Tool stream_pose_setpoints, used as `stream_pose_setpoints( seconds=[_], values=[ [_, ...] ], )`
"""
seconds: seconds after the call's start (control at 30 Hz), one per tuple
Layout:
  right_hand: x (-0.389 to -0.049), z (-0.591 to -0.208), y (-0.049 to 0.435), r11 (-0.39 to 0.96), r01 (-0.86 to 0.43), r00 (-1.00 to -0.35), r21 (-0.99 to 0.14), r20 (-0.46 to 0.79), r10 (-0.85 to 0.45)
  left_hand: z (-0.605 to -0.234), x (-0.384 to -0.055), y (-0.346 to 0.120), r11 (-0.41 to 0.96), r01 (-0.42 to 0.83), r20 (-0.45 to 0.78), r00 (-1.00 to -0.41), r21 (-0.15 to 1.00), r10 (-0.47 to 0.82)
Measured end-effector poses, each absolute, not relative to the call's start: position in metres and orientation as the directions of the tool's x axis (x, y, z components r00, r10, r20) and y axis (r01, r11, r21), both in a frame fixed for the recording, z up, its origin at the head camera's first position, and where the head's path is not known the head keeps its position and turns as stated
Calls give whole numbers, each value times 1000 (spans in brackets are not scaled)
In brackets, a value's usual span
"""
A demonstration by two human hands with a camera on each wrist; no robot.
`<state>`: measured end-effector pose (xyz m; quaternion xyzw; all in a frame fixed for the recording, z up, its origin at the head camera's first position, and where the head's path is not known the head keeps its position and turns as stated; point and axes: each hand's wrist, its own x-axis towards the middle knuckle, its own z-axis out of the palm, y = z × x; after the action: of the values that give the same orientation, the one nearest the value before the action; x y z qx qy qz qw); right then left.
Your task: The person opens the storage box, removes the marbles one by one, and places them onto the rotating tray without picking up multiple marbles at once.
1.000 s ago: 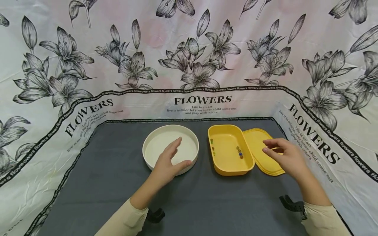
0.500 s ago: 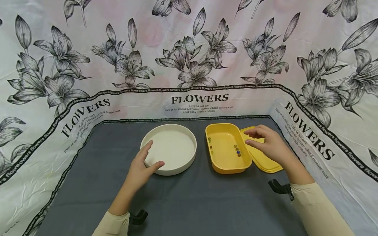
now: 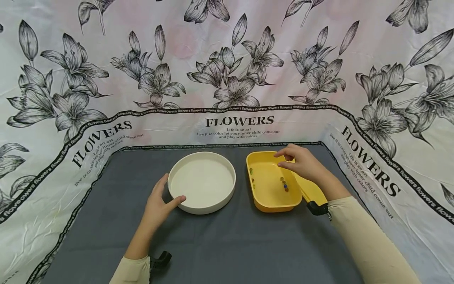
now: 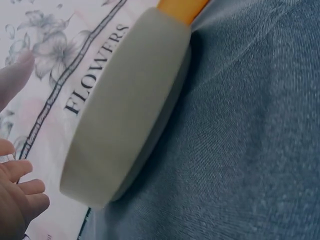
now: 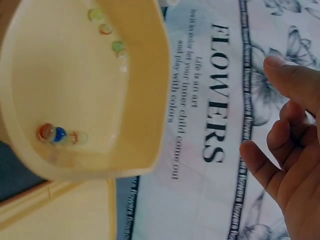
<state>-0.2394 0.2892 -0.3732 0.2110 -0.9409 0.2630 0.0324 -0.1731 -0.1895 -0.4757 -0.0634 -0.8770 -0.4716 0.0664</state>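
A round white dish (image 3: 202, 179) with a low wall stands on the grey cloth. My left hand (image 3: 155, 207) is at its left side, thumb over the near-left rim and fingers along the outside. From the left wrist, the fingers appear spread and apart from the dish wall (image 4: 125, 100). Right of the dish is a yellow box (image 3: 264, 197) without its lid. Several glass marbles (image 5: 60, 134), one of them blue, lie in two groups along its sides. My right hand (image 3: 301, 162) hovers over the box's far right corner, fingers loosely bent, holding nothing.
A flat yellow lid (image 3: 313, 190) lies right of the box, partly under my right forearm. Black wrist mounts (image 3: 161, 260) stick out from both sleeves. Behind the grey cloth (image 3: 227, 244) rises a white flower-printed cloth (image 3: 241, 132).
My left hand has moved left, from over the dish to its left rim. The right hand has moved left, from over the lid to the box's far corner. Dish and box stay put.
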Motion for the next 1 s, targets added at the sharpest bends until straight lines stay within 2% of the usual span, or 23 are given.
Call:
stream_pose_setpoints(
  seconds=[0.27, 0.47, 0.73, 1.0],
  values=[
    [-273, -384, 277, 761, -414, -903, -499, 123, -411, -483, -180, -199, 520, 152, 161, -987, 840, 28],
    [-295, -388, 270, 749, -387, -896, -537, 27, -444, -491, -183, -202, 551, 103, 112, -994, 828, 17],
    [-314, -396, 257, 750, -338, -879, -568, -94, -467, -500, -185, -201, 541, 97, 96, -995, 835, 30],
    [-326, -416, 254, 735, -325, -851, -595, -156, -502, -507, -184, -196, 544, 80, 65, -997, 836, 46]
  ],
)
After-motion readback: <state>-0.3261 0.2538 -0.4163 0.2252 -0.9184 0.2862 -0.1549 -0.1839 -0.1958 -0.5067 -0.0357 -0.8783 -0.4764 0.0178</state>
